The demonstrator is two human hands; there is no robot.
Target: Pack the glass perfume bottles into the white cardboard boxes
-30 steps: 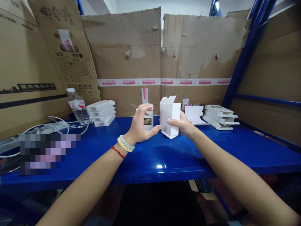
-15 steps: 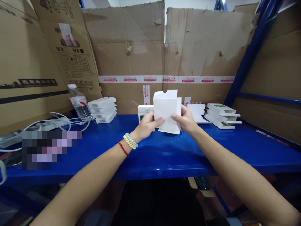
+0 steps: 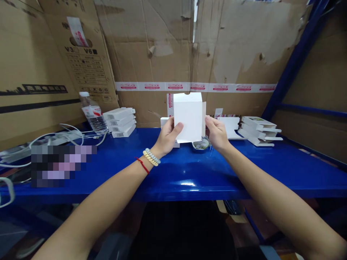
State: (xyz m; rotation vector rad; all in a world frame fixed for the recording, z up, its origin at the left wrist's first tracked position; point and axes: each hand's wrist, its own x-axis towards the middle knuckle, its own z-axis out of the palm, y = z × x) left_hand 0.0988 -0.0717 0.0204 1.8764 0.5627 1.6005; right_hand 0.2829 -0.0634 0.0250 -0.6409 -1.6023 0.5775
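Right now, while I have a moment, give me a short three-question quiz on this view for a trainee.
1. What is the left hand holding?
A) a cable
B) a white carton
C) a roll of tape
2. True or false: from the wearer's view, the water bottle stands to the right of the left-hand stack of white boxes.
3. Fill in: a red string circles the ____ wrist.

Key:
1. B
2. False; it stands to the left of that stack.
3. left
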